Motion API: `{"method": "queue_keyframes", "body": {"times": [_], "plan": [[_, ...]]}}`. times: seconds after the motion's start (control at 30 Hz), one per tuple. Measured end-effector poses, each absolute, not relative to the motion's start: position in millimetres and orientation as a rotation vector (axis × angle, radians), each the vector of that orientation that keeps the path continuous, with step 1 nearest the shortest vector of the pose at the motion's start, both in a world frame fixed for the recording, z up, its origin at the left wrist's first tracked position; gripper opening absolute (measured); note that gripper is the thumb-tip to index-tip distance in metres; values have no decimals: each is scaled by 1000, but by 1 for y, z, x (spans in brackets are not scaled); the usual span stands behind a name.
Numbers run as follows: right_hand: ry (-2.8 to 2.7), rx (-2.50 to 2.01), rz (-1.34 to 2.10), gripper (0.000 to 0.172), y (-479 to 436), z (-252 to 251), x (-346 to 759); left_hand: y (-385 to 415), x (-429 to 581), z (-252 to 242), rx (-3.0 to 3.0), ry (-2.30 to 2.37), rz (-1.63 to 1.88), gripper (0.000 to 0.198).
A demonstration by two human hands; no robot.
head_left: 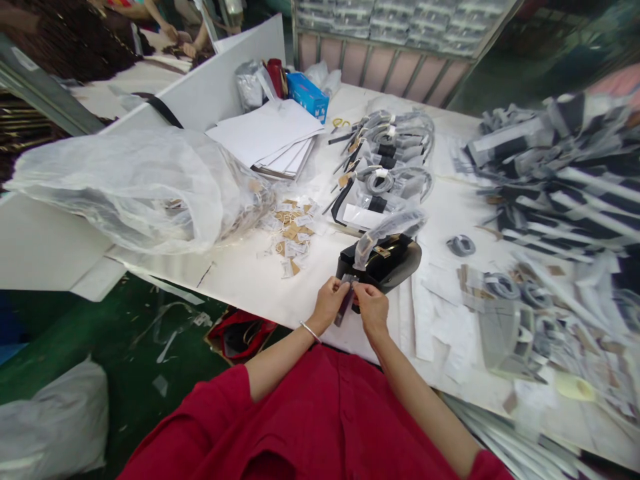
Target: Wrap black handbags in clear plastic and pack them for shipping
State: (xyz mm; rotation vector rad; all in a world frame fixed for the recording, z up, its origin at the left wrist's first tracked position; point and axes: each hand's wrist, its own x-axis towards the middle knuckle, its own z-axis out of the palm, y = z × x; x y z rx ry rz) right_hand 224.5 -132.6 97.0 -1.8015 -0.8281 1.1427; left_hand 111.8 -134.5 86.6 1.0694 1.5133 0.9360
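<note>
My left hand (329, 303) and my right hand (371, 308) meet at the table's near edge, both pinched on a small dark strap piece in clear wrapping (346, 301). A thin bangle sits on my left wrist. Just beyond my fingers lies a glossy black handbag (387, 263) with a gold clasp, and a crumpled clear plastic sleeve (387, 230) rests on top of it. My fingers are closed around the strap piece, whose lower end hangs over the table edge.
A big clear plastic bag (135, 187) fills the left of the white table (250, 280). Small paper tags (293, 230) lie scattered beside it. Stacked white sheets (275, 133), wrapped straps (390, 153), a blue box (307, 95) and grey packaging (560, 173) lie farther off. Other people's hands show at the far top left.
</note>
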Motion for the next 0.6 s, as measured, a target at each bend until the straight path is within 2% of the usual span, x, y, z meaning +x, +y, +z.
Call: {"method": "queue_keyframes", "body": {"times": [0.17, 0.3, 0.6], "plan": [[-744, -1836, 1288, 35, -127, 99, 227, -136, 111, 94, 1298, 1601, 961, 16], [-762, -1842, 1258, 32, -121, 103, 224, -139, 111, 96, 1559, 1627, 901, 7], [-595, -1598, 1563, 47, -123, 116, 228, -155, 104, 91, 2044, 1458, 625, 41]]}}
